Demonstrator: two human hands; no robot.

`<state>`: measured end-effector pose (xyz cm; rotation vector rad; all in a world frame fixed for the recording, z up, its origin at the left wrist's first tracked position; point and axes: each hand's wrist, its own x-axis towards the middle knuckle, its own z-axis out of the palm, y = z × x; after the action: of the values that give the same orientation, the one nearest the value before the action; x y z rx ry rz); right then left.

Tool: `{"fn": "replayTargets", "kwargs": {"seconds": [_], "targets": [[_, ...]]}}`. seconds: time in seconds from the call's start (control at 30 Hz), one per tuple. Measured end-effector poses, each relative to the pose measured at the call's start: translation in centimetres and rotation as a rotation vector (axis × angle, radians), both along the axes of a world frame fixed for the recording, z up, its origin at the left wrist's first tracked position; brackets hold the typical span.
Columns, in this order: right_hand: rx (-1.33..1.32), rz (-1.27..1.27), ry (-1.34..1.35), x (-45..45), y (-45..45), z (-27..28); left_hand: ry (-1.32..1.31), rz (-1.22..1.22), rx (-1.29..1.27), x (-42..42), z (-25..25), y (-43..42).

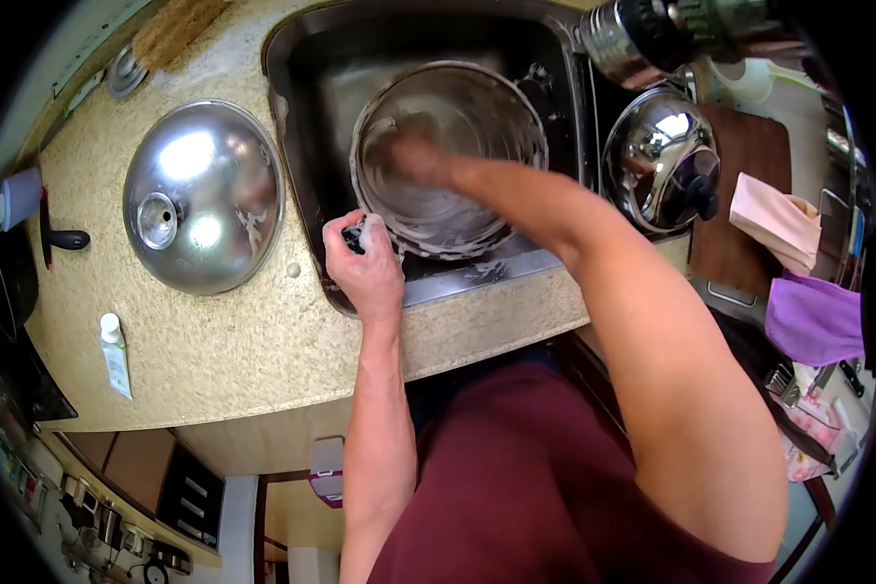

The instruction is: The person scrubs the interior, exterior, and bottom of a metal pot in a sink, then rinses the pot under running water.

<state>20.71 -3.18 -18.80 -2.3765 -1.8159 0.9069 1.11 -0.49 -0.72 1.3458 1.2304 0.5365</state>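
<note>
One pot (506, 146), apparently soaped; rinsing judged not yet done.
Pot is seated in the sink (457, 285) by its near edge; what seems its handle (355, 239), at the near-left corner, is grasped by the curled left hand (372, 268). Right hand (420, 158) is blurred inside the pot; its grip cannot be told. Domed lid (204, 195), white-streaked, is set on the counter (234, 355) beside the sink's left edge.

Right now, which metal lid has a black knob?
The mirror-bright lid right of the pot; its black knob shows. The duller lid on the counter has just a hole, no knob.
</note>
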Motion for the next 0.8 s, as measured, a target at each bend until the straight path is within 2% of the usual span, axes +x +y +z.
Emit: {"fn": "replayTargets", "kwargs": {"seconds": [0.03,0.13,0.17,0.2,0.23,0.3,0.33,0.37,0.4,0.43,0.5,0.57,0.63,0.67,0.73,0.8], "targets": [[0.187,0.075,0.120,-2.1,-0.7,-0.7,-0.011,0.010,0.002,0.3,-0.2,0.0],[0.180,0.080,0.037,-2.3,1.5,-1.1,0.065,-0.049,0.076,-0.6,-0.2,0.1],[-0.204,0.265,-0.037,0.6,3.4,2.3,0.024,-0.011,-0.008,-0.3,0.6,0.0],[0.000,0.232,-0.032,3.4,2.4,3.7,-0.035,0.023,-0.089,0.1,0.9,0.0],[-0.038,0.216,-0.123,5.6,1.0,1.7,0.001,0.012,-0.031,0.2,0.9,0.0],[-0.461,0.394,-0.271,6.4,-1.4,3.4,-0.003,0.028,-0.019,0.4,0.5,-0.1],[-0.380,0.450,-0.247,5.5,-4.9,0.3,0.000,0.034,-0.006,0.3,0.3,-0.2],[-0.338,0.405,-0.193,3.3,-6.4,-1.7,-0.001,0.037,-0.003,0.1,-0.3,-0.2],[-0.295,0.363,-0.138,1.0,-7.8,-3.5,0.024,0.004,0.139,0.0,-1.1,-0.1],[-0.300,0.224,-0.048,-3.2,-7.1,-2.8,0.054,-0.029,0.274,-0.1,-1.5,-0.2],[-0.049,0.100,0.123,-5.9,-2.5,-0.8,0.051,-0.030,0.229,0.1,-1.5,-0.1],[-0.033,-0.063,0.096,-3.7,2.2,-3.0,-0.015,-0.005,0.110,0.1,-1.0,-0.2],[0.067,0.042,-0.032,-0.1,3.6,-1.1,0.003,0.003,0.068,0.3,-0.3,0.0],[-0.023,0.194,-0.127,1.8,3.3,3.1,0.008,-0.001,0.023,0.3,-0.2,-0.1],[-0.163,0.225,-0.355,6.6,0.1,1.3,-0.011,-0.006,0.084,0.4,-0.9,-0.1],[-0.337,0.306,-0.504,6.3,-3.4,2.9,-0.063,0.019,0.095,0.5,-1.6,-0.2]]}}
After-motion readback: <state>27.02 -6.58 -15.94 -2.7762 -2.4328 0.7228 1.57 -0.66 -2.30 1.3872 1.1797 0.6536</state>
